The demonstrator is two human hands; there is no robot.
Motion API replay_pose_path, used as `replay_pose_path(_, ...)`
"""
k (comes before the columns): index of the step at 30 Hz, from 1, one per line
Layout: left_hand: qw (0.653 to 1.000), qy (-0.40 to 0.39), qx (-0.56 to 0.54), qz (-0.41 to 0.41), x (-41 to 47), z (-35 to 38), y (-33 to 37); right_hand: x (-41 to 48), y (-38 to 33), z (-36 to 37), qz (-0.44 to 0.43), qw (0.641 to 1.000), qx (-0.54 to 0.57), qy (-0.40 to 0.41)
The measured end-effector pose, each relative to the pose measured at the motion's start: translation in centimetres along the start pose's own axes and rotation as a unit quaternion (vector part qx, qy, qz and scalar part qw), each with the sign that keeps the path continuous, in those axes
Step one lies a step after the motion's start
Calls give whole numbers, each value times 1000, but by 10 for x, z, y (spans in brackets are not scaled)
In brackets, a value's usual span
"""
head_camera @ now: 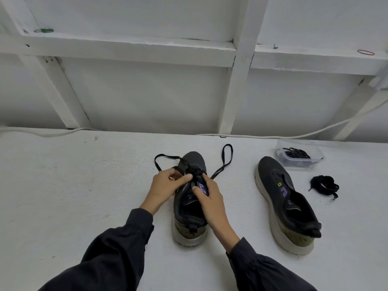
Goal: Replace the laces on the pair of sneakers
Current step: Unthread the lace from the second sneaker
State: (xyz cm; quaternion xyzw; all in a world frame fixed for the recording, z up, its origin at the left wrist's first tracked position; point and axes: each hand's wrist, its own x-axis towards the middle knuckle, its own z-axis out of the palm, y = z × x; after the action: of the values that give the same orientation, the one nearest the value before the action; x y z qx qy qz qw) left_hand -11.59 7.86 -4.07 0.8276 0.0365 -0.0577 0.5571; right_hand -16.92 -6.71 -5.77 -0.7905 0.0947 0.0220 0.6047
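So, roughly halfway at best, I'd say. The near sneaker (190, 227) sits mid-desk with its toe toward the far edge. It has a black lace (194, 170) through the lower eyelets only, and both long ends are flopped out in loops toward the far edge. The upper eyelets aren't done and nothing's tied.

The left hand (165, 185) is pinching the lace between thumb and forefinger right at the eyelets. The right hand (210, 196) is curled on the upper by the tongue, holding the shoe steady. Whether it's also got a bit of lace under the fingers, I can't tell from this angle.

The second sneaker (281, 198) is further toward the right edge with bare eyelets and no lace at all, so that whole shoe is still to do.

For containers, there's one clear plastic tub (294, 143) at the far edge toward the right, no lid on, with a tangle of black laces (296, 153) inside. A loose lace bundle (324, 185) lies on the desk (84, 185) just right of the second sneaker, outside the tub. My guess is one lot is the old laces and the other the spares.
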Motion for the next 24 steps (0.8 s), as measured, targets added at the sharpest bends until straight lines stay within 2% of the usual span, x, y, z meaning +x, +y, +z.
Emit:
replay_pose_path(3,997,59,20,40,6,-4,4,0,0,-1,3,1000,-1,1)
replay_pose_path(6,975,204,-80,44,15,-12,9,0,1,-2,1,1000,-2,-6)
replay_pose_path(7,966,230,-113,42,17,-13,11,0,1,-1,0,1000,-5,-7)
replay_pose_path(10,970,207,-125,26,16,-6,11,0,1,-1,0,1000,-6,-4)
replay_pose_path(13,988,124,-93,-1,7,2,3,1,1,0,3,1000,-12,-3)
replay_pose_path(16,999,46,-25,4,-1,11,-6,1,1,1,0,1000,-14,0)
replay_pose_path(19,995,88,-2,42,3,6,-3,1,1,0,3,1000,-10,1)
replay_pose_path(22,975,199,-84,53,12,-5,5,1,3,-1,-1,1000,-12,-5)
replay_pose_path(24,966,223,-114,56,14,-6,6,1,4,0,-2,1000,-14,-5)
